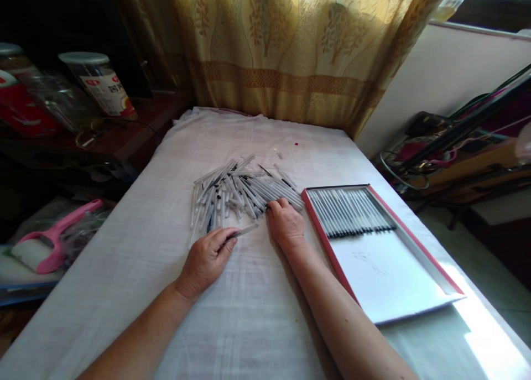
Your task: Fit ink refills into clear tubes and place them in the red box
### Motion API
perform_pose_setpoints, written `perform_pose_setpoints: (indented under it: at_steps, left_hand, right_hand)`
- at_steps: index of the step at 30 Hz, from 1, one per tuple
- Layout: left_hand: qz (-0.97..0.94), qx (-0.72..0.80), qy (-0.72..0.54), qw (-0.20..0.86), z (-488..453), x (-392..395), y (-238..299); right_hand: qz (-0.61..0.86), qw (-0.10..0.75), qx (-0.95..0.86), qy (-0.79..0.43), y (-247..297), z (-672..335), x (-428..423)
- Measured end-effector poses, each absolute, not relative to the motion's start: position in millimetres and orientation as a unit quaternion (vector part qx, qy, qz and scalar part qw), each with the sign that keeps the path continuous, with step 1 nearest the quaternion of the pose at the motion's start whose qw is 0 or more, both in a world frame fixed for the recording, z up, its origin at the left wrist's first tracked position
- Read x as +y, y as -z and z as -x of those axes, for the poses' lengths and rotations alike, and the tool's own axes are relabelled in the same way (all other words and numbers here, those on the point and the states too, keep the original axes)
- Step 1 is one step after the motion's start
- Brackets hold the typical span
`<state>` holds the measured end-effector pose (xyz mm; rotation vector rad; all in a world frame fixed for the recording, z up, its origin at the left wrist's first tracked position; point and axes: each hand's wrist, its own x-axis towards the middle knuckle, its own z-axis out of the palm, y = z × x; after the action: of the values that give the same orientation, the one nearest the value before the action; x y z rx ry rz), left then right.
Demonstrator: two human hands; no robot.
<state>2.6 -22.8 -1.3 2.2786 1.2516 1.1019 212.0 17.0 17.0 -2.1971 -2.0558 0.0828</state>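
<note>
My left hand (209, 258) pinches a clear pen barrel (248, 230) between thumb and fingers, its free end pointing right. At the near right side of a loose heap of clear pen barrels (224, 192), my right hand (286, 222) has its fingers curled down. A small dark tip shows by those fingers, but what they hold is mostly hidden. Several barrels lie side by side just beyond the right hand. To the right is a shallow red-edged box (365, 280) with a white inside. A neat row of pens with black ends (352, 211) fills its far part.
A white cloth (244, 324) covers the table. Small red and white bits (296, 144) lie beyond the heap. Jars (102, 84) stand on a dark cabinet at left, above a pink-handled roller (58, 236). A gold curtain (274, 42) hangs at the far edge.
</note>
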Motion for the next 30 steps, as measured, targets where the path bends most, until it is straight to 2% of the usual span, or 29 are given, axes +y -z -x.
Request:
perform_pose_setpoints:
  at_steps: [4,7,10,13,16,20,30]
  left_hand:
    - [-0.796,0.443,-0.38,0.159,-2.3,-22.7,1.1]
    - [-0.797,0.444,-0.377,0.159,-2.0,-22.8,-0.4]
    - [-0.799,0.439,-0.379,0.159,-2.2,-23.0,-2.2]
    - [-0.803,0.435,-0.375,0.159,-2.8,-23.4,-3.3]
    - [-0.811,0.431,-0.364,0.154,-3.3,-24.1,-3.3]
    - [-0.822,0.421,-0.354,0.147,-3.5,-25.1,-1.7]
    - [-0.826,0.42,-0.342,0.153,-3.3,-25.8,-2.3]
  right_hand:
    - [0.728,0.07,-0.68,-0.046,-18.0,-212.6,20.6]
    - [0.728,0.115,-0.671,-0.073,-17.9,-215.8,21.5]
    - [0.701,0.25,-0.657,-0.122,-15.0,-218.9,11.1]
    - [0.621,0.427,-0.609,-0.249,-11.7,-217.4,-11.2]
    - [0.553,0.514,-0.533,-0.382,-11.0,-210.7,-33.5]
    - [0.538,0.532,-0.492,-0.431,-13.0,-202.7,-45.5]
    - [0.552,0.521,-0.517,-0.396,-11.3,-204.0,-45.7]
